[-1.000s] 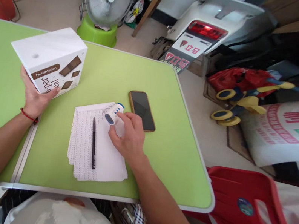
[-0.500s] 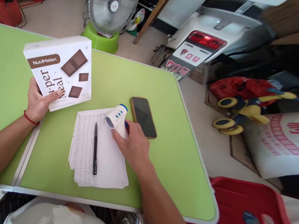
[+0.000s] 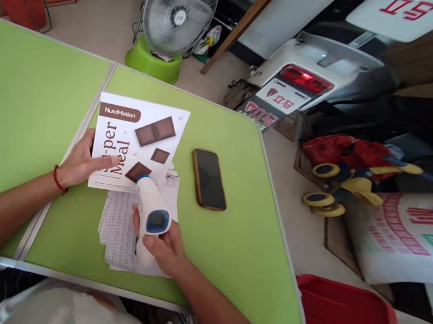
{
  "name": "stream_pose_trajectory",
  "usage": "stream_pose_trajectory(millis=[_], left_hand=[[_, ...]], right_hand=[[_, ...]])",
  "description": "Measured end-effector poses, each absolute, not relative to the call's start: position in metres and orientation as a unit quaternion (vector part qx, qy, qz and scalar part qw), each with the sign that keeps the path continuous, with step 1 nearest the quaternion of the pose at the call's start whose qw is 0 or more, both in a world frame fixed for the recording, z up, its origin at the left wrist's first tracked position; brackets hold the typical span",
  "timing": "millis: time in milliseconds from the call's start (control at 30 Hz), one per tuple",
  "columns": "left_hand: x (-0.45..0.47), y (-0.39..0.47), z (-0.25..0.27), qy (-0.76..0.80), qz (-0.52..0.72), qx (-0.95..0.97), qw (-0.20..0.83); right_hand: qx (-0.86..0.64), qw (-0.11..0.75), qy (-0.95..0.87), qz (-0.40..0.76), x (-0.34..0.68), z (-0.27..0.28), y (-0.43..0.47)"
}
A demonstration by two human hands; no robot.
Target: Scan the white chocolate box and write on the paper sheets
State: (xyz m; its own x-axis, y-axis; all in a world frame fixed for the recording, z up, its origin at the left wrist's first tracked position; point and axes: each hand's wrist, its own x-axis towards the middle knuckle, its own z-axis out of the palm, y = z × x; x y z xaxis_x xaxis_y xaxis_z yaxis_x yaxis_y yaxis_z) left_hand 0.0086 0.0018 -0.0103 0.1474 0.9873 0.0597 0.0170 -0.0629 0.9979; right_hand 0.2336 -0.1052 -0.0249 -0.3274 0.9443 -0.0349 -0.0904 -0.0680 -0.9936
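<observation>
My left hand point(image 3: 82, 163) grips the left side of a white NutriMotion box point(image 3: 145, 164), its thumb across the printed front with brown chocolate pieces. The box is held up over the green table, its front facing me. In my right hand point(image 3: 167, 245) is a white and blue infrared thermometer point(image 3: 153, 207), fingers wrapped round its handle. Its small dark screen faces me, and its front end points at the lower part of the box. Beneath both lies a stack of printed paper sheets point(image 3: 118, 242), partly covered. The pen seen earlier on the sheets is hidden.
A smartphone point(image 3: 209, 179) in a brown case lies right of the sheets on the green table point(image 3: 244, 244). A red chair point(image 3: 344, 316) stands at the right edge. Beyond the table are a fan point(image 3: 178, 17) on a green stool and a white scooter point(image 3: 301, 76).
My left hand has brought the box right and down over the sheets, turning it more upright. My right hand has lowered the thermometer toward me and turned its front end to the box.
</observation>
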Motion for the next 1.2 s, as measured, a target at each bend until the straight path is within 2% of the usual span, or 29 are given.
stream_pose_trajectory(millis=[467, 1200], left_hand=[[0.013, 0.000, -0.005, 0.408, 0.447, 0.601, 0.522], [0.010, 0.002, -0.004, 0.427, 0.423, 0.611, 0.515]], right_hand=[[-0.422, 0.402, -0.559, 0.590, 0.226, -0.022, -0.099], [-0.436, 0.392, -0.565, 0.581, 0.226, -0.022, -0.099]])
